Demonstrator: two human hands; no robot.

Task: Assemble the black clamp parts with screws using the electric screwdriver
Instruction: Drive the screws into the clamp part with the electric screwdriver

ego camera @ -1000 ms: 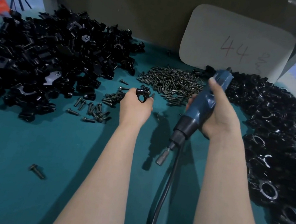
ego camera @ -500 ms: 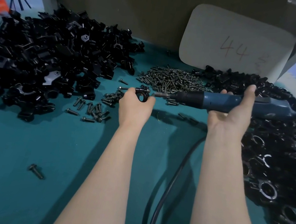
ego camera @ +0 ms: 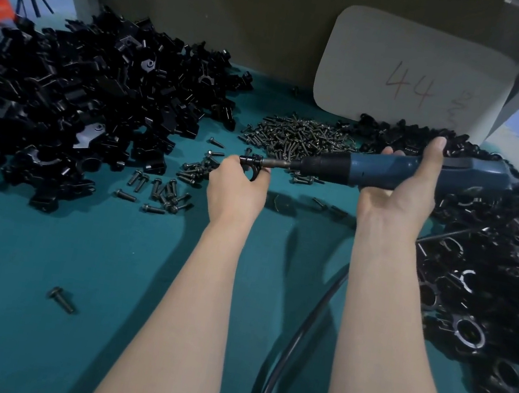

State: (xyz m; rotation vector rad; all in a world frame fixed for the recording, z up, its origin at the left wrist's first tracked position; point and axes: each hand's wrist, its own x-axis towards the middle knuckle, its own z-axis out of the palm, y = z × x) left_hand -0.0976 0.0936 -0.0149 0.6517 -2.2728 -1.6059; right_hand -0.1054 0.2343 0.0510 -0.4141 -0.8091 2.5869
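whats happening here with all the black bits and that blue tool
A person is assembling clamps at a teal-covered table. The left hand pinches a small black clamp piece, while the right hand holds a blue corded electric screwdriver level, its bit against the clamp. A left pile of black blocky parts and a right pile of black ring-shaped parts flank a heap of dark screws.

The teal table (ego camera: 29, 312) bears black clamp-part heaps (ego camera: 72, 105), a screw pile (ego camera: 298, 134), a cable (ego camera: 290, 337).

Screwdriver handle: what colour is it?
The screwdriver handle is dark blue, seen in the head view.
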